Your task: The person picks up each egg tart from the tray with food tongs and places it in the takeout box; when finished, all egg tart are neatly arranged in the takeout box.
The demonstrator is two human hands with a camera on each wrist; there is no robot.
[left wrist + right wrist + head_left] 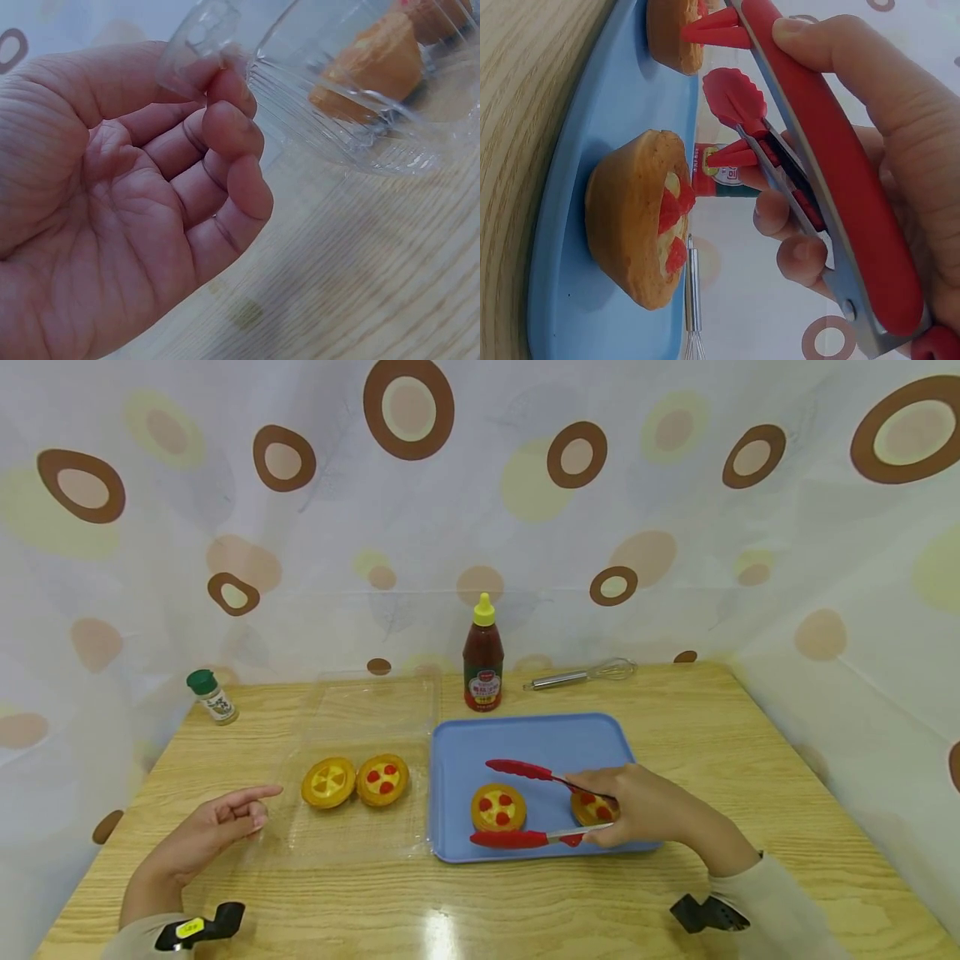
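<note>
My right hand (652,810) grips red-tipped metal tongs (832,172) over the blue tray (525,735). Their tips are spread, one on either side of a tart with red pieces (498,810) in the head view. A second such tart (634,217) sits on the tray, partly covered by the hand in the head view. At the left, my left hand (206,835) holds the near-left rim of a clear plastic box (300,120) between thumb and fingers. Inside the box lie a plain yellow-topped tart (328,782) and a tart with red pieces (383,780).
A ketchup bottle (483,664) stands behind the tray. To its right lies a whisk (581,676). A green-capped shaker (213,697) is at the back left of the wooden table (525,910). Patterned cloth (480,510) hangs behind and at both sides.
</note>
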